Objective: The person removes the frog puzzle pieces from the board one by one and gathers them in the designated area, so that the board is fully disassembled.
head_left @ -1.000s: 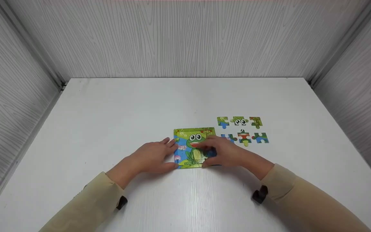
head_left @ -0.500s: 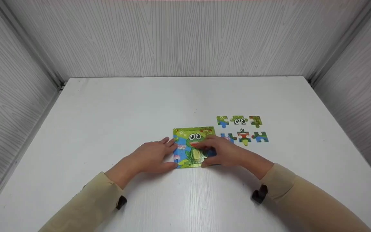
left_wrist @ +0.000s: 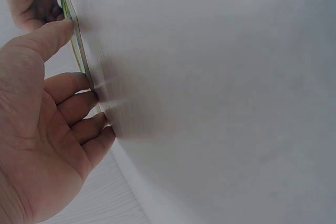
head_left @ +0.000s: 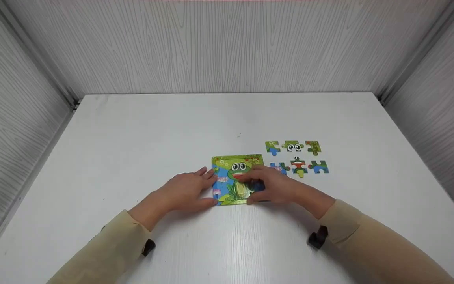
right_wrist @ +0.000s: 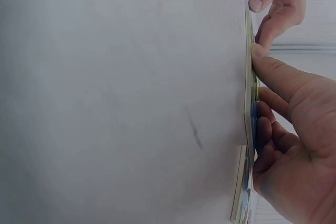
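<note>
A square frog puzzle board (head_left: 224,171) lies flat on the white table. My left hand (head_left: 187,191) lies along its left edge, thumb and fingertips at the rim with the fingers spread. Over the right half of the board is my right hand (head_left: 276,185), its index fingertip by the frog's mouth and its thumb on the near edge. Thumb and index finger stand apart; the other fingers (right_wrist: 265,124) are bent against the board in the right wrist view. The palm side hides the board's right part.
Several loose jigsaw pieces lie in two rows right of the board, among them one with eyes (head_left: 293,147) and one with a red mouth (head_left: 299,167). The lower left piece (head_left: 277,166) is close to my right hand. Grey wood-grain walls (head_left: 227,47) surround the table.
</note>
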The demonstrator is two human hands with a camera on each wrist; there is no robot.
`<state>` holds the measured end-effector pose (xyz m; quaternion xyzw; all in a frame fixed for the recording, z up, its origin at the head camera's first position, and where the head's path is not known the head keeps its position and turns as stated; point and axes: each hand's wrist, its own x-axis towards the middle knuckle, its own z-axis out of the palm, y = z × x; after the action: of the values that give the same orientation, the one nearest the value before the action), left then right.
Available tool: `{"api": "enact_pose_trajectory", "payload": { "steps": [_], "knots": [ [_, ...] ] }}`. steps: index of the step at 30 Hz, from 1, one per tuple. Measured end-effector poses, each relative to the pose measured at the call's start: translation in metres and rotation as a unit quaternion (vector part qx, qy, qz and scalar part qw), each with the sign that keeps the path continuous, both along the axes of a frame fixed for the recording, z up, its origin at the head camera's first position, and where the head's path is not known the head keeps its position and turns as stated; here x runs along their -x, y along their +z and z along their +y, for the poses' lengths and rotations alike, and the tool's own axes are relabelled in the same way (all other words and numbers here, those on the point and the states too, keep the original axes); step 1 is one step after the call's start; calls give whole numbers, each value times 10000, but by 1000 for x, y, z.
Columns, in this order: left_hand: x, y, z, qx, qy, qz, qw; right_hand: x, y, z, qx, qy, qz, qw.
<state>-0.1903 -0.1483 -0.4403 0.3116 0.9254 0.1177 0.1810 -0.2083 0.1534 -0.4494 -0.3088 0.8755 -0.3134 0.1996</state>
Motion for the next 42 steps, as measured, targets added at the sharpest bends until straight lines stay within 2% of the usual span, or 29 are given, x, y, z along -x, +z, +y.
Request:
{"api": "enact_pose_trajectory", "payload": {
  "steps": [18,35,42],
  "knots": [
    [0,1,1,-5,49,-62,10000,-1,1,-2,-96,-197,-138,9997],
    [-2,5,1,14,74,-97,9999,-11,3,-8,-264,-324,360,9985],
    [-1,5,2,40,77,-83,9999,-13,4,-8,-288,-242,609,9974]
  ]
}}
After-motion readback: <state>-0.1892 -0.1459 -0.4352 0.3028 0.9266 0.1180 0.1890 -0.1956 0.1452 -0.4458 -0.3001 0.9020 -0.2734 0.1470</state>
